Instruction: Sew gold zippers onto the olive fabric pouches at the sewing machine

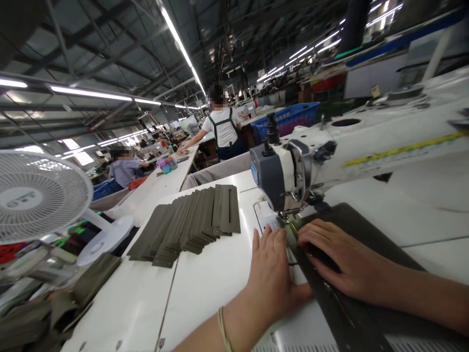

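A white sewing machine [293, 171] stands on the right of the white table, its needle area over dark olive fabric [330, 303]. My left hand [273, 274] lies with fingers spread at the near left of the needle, fingertips by the fabric's edge and the thumb touching the strip. Just right of the needle, my right hand [337, 254] rests on the fabric with its fingers bent together, pressing on it beside a zipper-like line. Left of the machine, a fanned stack of olive fabric pieces [194, 220] lies on the table.
A white fan [40, 195] stands at the left. Olive cloth bundles [58, 313] lie at the lower left. Ahead are a blue crate [286, 117], a person in a white shirt [223, 127] and a person in a striped shirt [124, 171].
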`<state>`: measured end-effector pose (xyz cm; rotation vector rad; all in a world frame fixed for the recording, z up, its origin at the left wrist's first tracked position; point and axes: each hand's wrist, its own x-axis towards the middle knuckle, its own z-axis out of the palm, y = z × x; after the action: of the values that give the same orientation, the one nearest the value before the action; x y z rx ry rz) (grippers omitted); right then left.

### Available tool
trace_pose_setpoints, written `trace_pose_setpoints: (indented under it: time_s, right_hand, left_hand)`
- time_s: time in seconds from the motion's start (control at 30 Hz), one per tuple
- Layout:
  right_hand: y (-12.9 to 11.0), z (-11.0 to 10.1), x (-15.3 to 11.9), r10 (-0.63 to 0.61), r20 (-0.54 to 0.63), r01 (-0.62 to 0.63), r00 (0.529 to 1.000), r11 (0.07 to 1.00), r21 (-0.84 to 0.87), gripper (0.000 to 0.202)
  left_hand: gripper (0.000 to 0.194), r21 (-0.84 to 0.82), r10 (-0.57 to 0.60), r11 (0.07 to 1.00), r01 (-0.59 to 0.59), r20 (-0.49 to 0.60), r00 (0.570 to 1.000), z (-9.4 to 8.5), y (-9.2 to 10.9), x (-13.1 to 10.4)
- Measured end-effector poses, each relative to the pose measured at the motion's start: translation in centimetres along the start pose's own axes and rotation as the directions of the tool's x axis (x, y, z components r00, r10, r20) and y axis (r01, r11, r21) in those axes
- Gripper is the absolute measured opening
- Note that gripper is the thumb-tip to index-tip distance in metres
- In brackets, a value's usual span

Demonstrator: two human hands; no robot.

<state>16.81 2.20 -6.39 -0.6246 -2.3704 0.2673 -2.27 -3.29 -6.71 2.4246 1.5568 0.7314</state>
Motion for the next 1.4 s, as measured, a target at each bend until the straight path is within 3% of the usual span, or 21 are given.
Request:
trace_pose_setpoints:
  time_s: [0.27,0.43,0.57,0.8,1.0,1.4]
  right_hand:
    - [0.7,-0.2,0.2,0.142,-0.035,-0.142,0.989,0.99,0.013,0.007]
    - [1.1,0.0,-1.1,0.012,-0.07,-0.02,0.997,0.993,-0.12,0.016]
    - [1.2,1.2,-2.0,-0.098,-0.157,0.037,0.983,0.934,-0.355,0.034]
    - [0.3,1.7,-1.6,-0.136,-0.061,0.085,0.989,0.854,-0.513,0.044]
    - [-0.2,1.5,-1.2,-0.06,-0.036,0.035,0.998,0.871,-0.489,0.046]
    - [-0.2,1.3,-1.3,-0.055,0.01,0.053,0.998,0.866,-0.498,0.045]
  left_hand:
    - [0.087,0.021,0.051,0.998,-0.052,0.019,0.998,-0.1,-0.2,-0.3]
    - [0.079,0.041,0.05,0.998,-0.053,0.069,0.996,-0.4,0.1,-0.1]
    - [0.072,0.059,0.027,0.998,-0.035,0.13,0.991,-0.9,0.6,0.2]
    - [0.065,0.116,0.031,0.992,-0.057,0.215,0.976,-2.3,1.1,1.0]
    - [0.059,0.109,0.1,0.985,-0.137,0.289,0.952,-3.3,1.2,2.0]
    - [0.053,0.116,0.143,0.976,-0.184,0.296,0.945,-3.7,1.5,2.4]
